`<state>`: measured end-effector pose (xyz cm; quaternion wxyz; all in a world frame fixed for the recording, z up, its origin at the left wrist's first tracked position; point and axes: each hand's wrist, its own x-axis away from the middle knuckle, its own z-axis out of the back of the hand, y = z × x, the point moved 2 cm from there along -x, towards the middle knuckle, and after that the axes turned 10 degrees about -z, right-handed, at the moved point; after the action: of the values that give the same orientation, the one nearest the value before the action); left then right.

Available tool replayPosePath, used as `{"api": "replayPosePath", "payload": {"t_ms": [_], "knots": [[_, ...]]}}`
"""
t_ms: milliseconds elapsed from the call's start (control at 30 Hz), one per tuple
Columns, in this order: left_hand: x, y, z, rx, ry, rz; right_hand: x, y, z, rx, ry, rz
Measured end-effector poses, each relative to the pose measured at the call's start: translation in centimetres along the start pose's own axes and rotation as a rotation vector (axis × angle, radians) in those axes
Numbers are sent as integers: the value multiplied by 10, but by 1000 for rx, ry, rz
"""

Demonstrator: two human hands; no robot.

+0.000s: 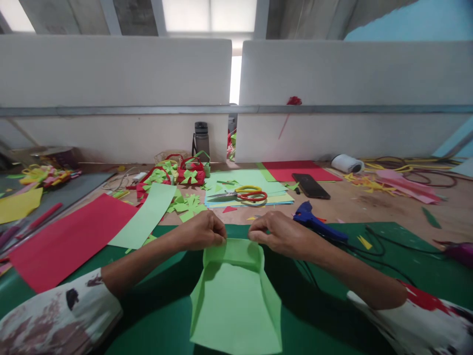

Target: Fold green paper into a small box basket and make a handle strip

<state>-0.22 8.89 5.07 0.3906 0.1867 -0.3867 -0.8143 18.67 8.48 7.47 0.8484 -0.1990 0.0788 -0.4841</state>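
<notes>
In the head view, a sheet of light green paper (231, 305), folded into an open shape with raised sides, is held at the center front, above a dark green mat (155, 308). Its far edge is gripped at both corners: the left corner is pinched between thumb and fingertips of the left hand (207, 230), the right corner likewise by the right hand (273, 230), with the other fingers curled in. To the left, a red sheet (74, 241) is partly overlapped by a pale green strip (148, 217). Beyond the hands, scissors (241, 196) with yellow and red handles are laid on stacked paper (271, 188). Small red baskets (191, 173) are grouped near a dark bottle (201, 140). On the right, a blue glue gun (320, 225) is placed below a black phone (311, 186).
</notes>
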Motion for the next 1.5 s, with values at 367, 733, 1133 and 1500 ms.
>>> {"api": "replayPosePath", "payload": {"t_ms": [367,733,1133,1500], "knots": [[0,1,-1,31,-16,2,0,-12,-9,66,39,8],[1,-3,8,43,-15,31,-2,-4,-6,158,99,-8],[24,56,22,64,501,-115,9,-10,-5,387,552,20],[11,39,-29,611,520,-33,39,-44,-28,613,887,461]]}}
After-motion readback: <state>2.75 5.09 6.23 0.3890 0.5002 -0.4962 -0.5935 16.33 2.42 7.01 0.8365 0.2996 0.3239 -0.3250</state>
